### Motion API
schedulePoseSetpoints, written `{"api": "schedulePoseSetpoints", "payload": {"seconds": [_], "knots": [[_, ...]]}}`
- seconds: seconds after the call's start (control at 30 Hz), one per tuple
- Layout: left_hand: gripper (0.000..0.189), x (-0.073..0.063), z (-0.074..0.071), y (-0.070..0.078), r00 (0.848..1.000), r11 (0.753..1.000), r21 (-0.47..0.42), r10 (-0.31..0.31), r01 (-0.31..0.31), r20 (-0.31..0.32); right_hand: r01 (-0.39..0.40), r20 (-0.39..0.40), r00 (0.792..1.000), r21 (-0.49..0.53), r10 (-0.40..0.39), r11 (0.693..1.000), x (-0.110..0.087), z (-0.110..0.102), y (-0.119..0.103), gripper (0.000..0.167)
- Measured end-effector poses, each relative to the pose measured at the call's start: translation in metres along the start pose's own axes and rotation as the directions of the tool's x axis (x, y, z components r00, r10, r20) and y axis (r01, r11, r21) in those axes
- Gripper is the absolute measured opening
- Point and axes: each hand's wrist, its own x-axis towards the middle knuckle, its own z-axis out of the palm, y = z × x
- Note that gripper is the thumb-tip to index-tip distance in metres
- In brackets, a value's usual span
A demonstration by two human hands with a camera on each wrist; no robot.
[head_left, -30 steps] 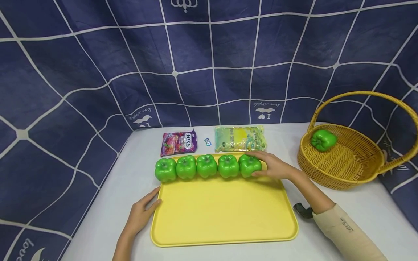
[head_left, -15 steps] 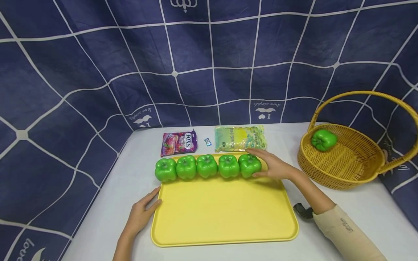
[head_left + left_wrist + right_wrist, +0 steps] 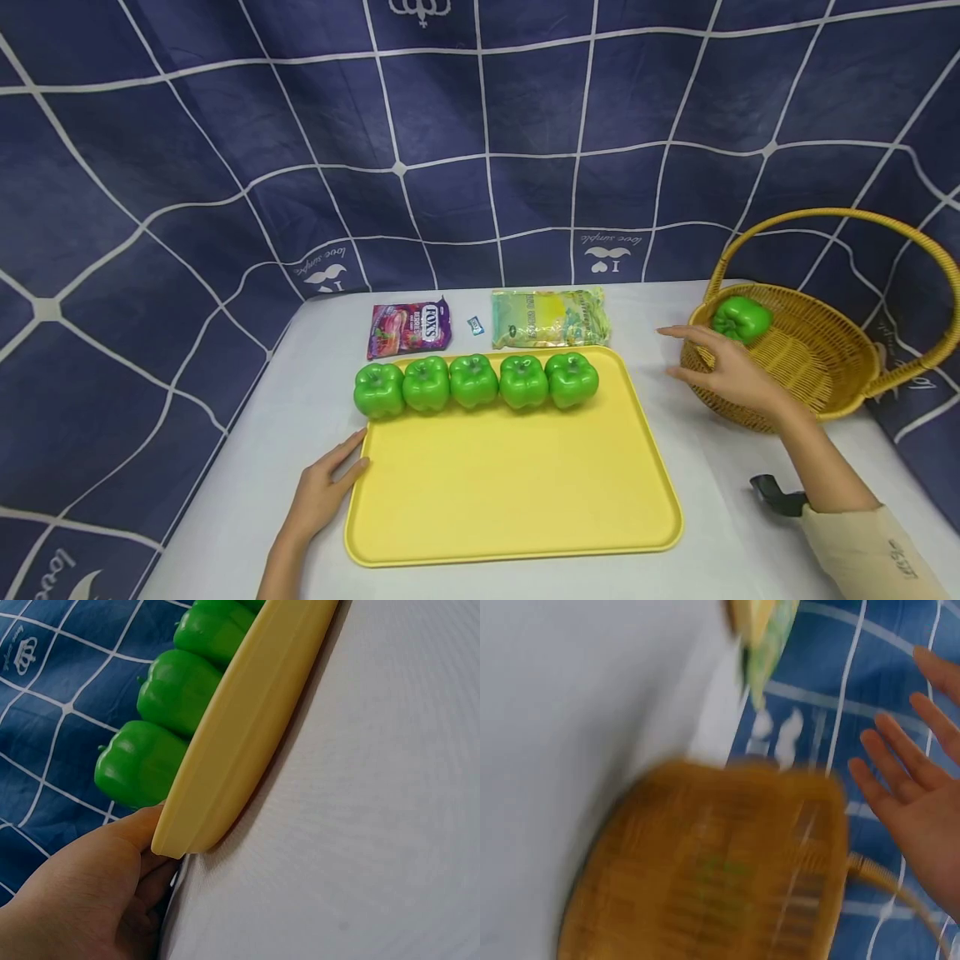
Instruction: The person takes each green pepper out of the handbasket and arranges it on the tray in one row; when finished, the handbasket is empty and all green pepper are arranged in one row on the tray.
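Observation:
My left hand (image 3: 318, 492) holds the left rim of a yellow tray (image 3: 517, 492). In the left wrist view the thumb side lies over the tray's corner and other fingers curl beneath it, partly hidden. Several green bell peppers (image 3: 474, 381) stand in a row along the tray's far edge, the leftmost overlapping its corner. Fingers spread and holding nothing, my right hand (image 3: 735, 379) is over the left side of a wicker basket (image 3: 817, 321). Inside that basket lies one more green bell pepper (image 3: 742, 319), partly covered by the hand. The basket is blurred in the right wrist view.
Behind the tray lie a purple Fox's sweets bag (image 3: 410, 327), a small blue-and-white wrapped sweet (image 3: 476, 326) and a yellow-green packet (image 3: 551, 318). A tall handle (image 3: 847, 214) arches over the basket. Blue checked cloth (image 3: 525, 192) hangs behind the white table.
My right hand has let go of the rightmost pepper in the row and moved right to the basket, its fingers spread. My left hand stays at the tray's rim.

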Motion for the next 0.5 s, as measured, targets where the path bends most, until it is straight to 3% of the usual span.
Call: {"api": "schedulePoseSetpoints", "payload": {"seconds": [0.2,0.33,0.5], "knots": [[0.051,0.0,-0.001,0.0,1.0,1.0,-0.001,0.003,-0.003,-0.001,-0.176,-0.082,0.982,-0.087,0.169,0.98,-0.014,-0.038,0.03,0.058],[0.051,0.0,-0.001,0.0,1.0,1.0,-0.005,0.002,-0.002,0.0,-0.209,-0.114,0.975,-0.151,0.193,0.966,-0.014,-0.053,0.051,0.061],[0.051,-0.001,0.0,0.0,1.0,1.0,-0.014,0.001,-0.001,-0.003,-0.194,-0.114,0.978,-0.169,0.176,0.966,-0.005,-0.061,0.072,0.071]]}}
